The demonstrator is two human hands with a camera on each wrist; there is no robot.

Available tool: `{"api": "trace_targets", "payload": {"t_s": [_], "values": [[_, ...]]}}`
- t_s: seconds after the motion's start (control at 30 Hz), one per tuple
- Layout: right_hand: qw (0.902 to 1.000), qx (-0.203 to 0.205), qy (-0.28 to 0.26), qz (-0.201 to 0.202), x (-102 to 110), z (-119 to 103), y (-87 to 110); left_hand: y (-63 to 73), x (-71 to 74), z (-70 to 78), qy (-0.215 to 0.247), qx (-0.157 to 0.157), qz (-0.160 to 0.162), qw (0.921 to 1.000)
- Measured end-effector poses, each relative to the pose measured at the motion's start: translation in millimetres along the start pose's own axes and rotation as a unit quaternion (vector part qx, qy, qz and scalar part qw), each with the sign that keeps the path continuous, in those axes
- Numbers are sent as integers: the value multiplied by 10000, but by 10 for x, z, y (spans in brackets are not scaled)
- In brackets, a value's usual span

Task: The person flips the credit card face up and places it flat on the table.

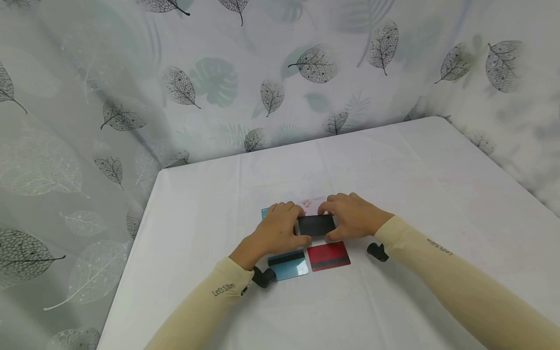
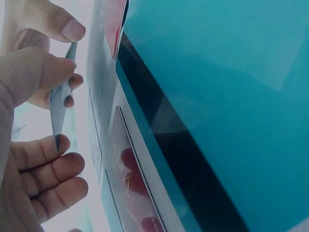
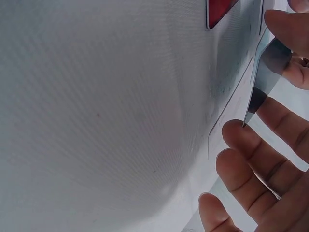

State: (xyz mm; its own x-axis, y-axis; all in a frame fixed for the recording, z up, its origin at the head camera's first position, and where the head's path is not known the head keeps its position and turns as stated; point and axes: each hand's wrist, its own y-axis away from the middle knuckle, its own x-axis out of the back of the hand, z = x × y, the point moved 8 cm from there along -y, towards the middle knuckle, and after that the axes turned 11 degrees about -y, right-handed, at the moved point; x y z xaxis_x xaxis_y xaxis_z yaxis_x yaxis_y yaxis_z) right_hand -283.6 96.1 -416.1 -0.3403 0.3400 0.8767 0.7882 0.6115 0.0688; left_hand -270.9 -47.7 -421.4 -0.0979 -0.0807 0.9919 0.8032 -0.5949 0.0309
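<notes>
A dark grey card (image 1: 316, 225) is held between both hands, raised above the other cards. My left hand (image 1: 279, 228) pinches its left end between thumb and fingers; in the left wrist view the card (image 2: 59, 108) appears nearly edge-on. At the opposite end, my right hand (image 1: 353, 216) grips it by thumb and fingertips, as the right wrist view shows on the glossy card (image 3: 271, 65). Below the hands lie a light blue card (image 1: 288, 266) with a black stripe and a red card (image 1: 329, 256) with a dark stripe.
Behind the held card lies a pale pink card (image 1: 311, 206). The corner of another blue card (image 1: 264, 212) shows beside the left hand, which partly covers it. A white cloth (image 1: 197, 218) covers the table, and a leaf-print curtain (image 1: 245, 87) hangs around it.
</notes>
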Motion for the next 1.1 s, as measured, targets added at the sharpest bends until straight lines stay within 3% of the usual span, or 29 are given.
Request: {"api": "trace_targets", "payload": {"t_s": [0.9, 1.1], "values": [[9993, -138, -324, -84, -79, -19, -43, -4, 127, 13, 248, -377, 759, 9961], [9996, -75, -276, -42, -102, -21, -48, -12, 119, 9, 454, -360, 719, 9957]]}}
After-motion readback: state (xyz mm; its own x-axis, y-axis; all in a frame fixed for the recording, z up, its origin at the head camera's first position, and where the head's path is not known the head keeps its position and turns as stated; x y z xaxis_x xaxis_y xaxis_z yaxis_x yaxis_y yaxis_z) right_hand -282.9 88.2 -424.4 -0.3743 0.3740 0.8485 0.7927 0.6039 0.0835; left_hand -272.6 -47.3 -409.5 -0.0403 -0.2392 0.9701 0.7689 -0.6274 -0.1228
